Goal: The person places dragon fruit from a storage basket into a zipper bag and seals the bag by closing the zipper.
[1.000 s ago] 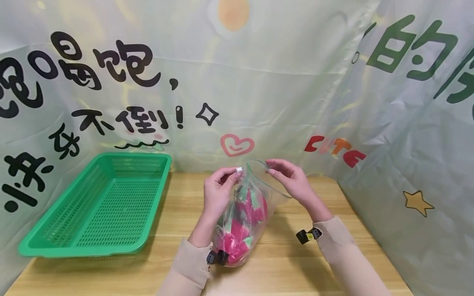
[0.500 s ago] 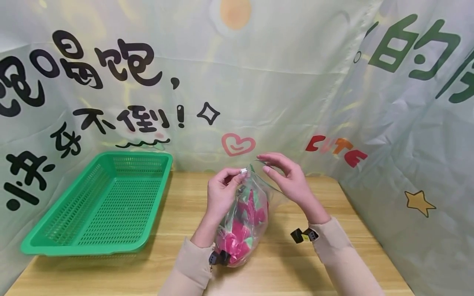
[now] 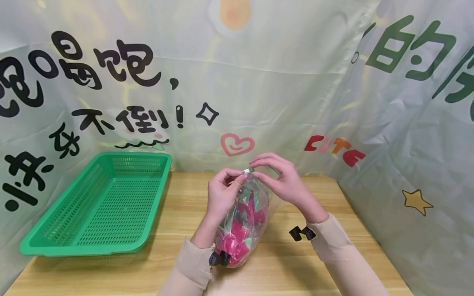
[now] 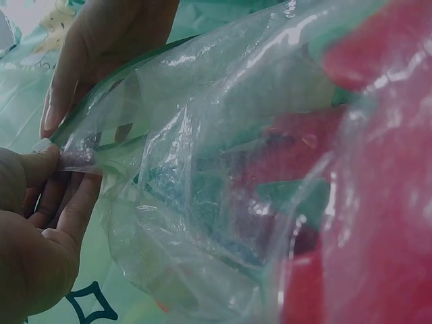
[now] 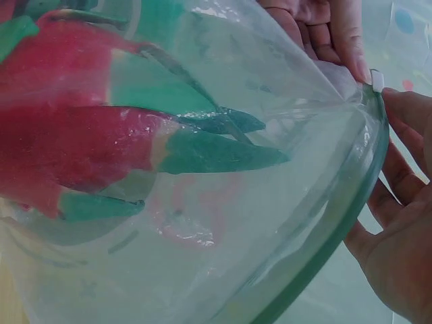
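Observation:
A clear zip bag with a white slider stands tilted on the table, holding red dragon fruits with green scales. My left hand pinches the bag's top corner by the slider, seen too in the left wrist view as the hand at the left edge. My right hand arches over the bag's mouth, thumb tip near the slider and fingers spread apart from the thumb. In the right wrist view, the right hand lies beside the green zip edge, with one digit touching the slider.
A green perforated basket stands at the left of the wooden table. Printed cloth hangs behind and at the sides. Small black wrist cameras sit at both sleeves.
My right hand has moved left from the far side of the bag's mouth to the slider corner. The bag's mouth has narrowed. My left hand keeps its pinch, shifted slightly right.

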Demonstrator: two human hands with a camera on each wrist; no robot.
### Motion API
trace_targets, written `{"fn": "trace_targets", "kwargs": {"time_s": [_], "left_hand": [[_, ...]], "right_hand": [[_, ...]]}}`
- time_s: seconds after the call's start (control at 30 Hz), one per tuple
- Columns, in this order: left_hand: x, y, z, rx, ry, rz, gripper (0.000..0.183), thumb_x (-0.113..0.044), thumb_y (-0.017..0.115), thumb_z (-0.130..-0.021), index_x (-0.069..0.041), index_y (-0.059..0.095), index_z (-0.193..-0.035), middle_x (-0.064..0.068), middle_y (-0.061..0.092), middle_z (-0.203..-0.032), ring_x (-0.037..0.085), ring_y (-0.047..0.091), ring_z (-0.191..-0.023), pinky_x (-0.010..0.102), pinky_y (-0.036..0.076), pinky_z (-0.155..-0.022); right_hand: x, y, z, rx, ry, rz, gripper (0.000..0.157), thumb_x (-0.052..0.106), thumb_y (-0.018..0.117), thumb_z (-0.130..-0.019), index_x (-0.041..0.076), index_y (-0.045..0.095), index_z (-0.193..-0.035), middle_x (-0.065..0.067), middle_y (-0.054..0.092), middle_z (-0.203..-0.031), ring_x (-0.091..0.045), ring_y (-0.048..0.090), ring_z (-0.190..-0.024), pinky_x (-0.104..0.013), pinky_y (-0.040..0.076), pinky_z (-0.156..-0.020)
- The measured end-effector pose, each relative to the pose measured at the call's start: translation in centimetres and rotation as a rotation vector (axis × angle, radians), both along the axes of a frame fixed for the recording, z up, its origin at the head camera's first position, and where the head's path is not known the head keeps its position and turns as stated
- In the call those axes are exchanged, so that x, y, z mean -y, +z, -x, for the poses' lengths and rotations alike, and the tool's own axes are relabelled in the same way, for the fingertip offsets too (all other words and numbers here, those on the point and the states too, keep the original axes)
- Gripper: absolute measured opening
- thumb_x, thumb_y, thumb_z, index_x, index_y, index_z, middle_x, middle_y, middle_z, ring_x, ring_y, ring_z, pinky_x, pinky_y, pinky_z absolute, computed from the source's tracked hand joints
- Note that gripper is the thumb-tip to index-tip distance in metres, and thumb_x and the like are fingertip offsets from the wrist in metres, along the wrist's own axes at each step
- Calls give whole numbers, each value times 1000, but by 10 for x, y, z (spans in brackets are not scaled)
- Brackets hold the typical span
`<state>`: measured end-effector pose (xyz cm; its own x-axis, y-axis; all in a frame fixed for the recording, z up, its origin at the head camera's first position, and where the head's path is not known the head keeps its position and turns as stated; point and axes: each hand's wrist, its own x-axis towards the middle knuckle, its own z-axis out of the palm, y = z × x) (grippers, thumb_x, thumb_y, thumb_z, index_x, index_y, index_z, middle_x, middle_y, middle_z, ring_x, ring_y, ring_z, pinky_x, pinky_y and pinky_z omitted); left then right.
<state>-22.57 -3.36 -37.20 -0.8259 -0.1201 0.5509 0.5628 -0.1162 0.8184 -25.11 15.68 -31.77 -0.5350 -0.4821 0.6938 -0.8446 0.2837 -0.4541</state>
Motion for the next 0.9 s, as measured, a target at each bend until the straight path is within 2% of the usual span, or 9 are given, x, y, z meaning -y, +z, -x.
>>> {"fn": "trace_targets", "kwargs": {"time_s": [0.17,0.37,0.57,0.7,0.9], "left_hand": [[0,0,-1,-4,-3,17,10,-2,79,-91,3,75,-99,16,76,-97,16,73,-88,29,62,-68],[0,1,-3,-20,-4,35,10,-4,79,-92,1,77,-100,14,77,-97,19,73,-88,24,60,-70],[0,2,-4,-19,-7,58,9,-6,77,-94,0,78,-101,12,78,-97,20,73,-88,35,63,-71],[0,3,-5,-34,9,76,9,-6,77,-94,-1,78,-101,12,78,-97,21,73,-88,30,62,-70],[1,5,-7,-77,45,101,8,-7,78,-94,-1,77,-99,11,78,-94,24,74,-86,24,59,-67]], "right_hand": [[2,-1,1,-44,-1,-1,29,-8,79,-86,6,76,-112,-8,72,-116,-26,66,-111,-28,51,-104],[4,-1,1,-56,6,-14,26,-7,79,-87,6,77,-110,-7,72,-115,-25,66,-111,-28,53,-100],[4,-2,2,-65,4,-36,25,-6,79,-87,6,76,-109,-6,71,-112,-24,66,-108,-29,54,-97],[4,-1,2,-65,-2,-54,23,-6,78,-88,5,75,-109,-5,71,-111,-23,66,-107,-34,55,-96],[6,1,0,-46,-13,-82,21,-4,75,-92,7,73,-110,-3,69,-111,-21,65,-107,-33,54,-96]]}}
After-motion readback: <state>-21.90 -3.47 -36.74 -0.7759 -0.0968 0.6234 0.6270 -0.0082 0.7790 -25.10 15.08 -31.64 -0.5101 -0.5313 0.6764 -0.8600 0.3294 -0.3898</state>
